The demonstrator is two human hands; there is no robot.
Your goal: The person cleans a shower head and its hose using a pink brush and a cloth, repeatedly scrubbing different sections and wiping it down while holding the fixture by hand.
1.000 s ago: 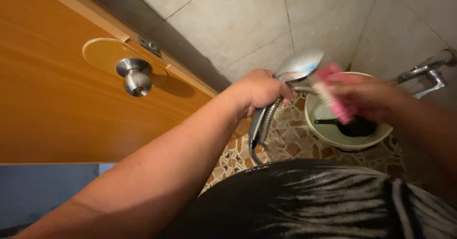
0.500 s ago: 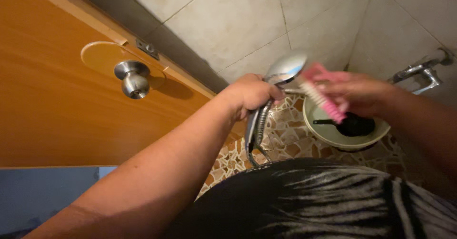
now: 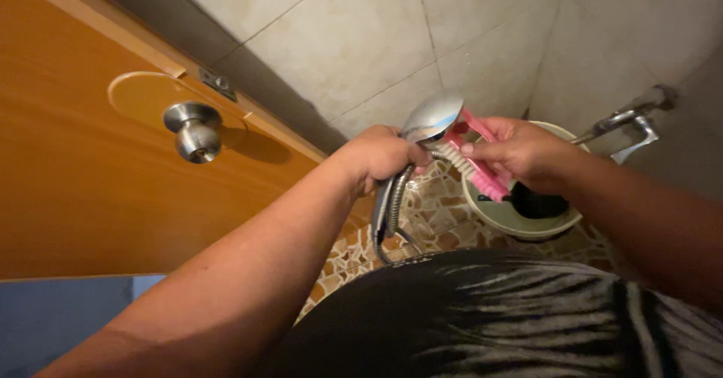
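Gripping the chrome shower head (image 3: 431,117) in a clenched left hand (image 3: 380,156), the right hand (image 3: 520,150) grasps a pink brush (image 3: 473,160) just right of it, long axis slanting down-right, bristles touching the head.

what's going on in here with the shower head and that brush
A person stands in a tiled bathroom beside a wooden door. Their left hand grips a chrome shower head by its handle, and their right hand holds a pink scrub brush against it, bristles toward the head. Below on the mosaic floor sits a pale basin with a dark dipper inside.
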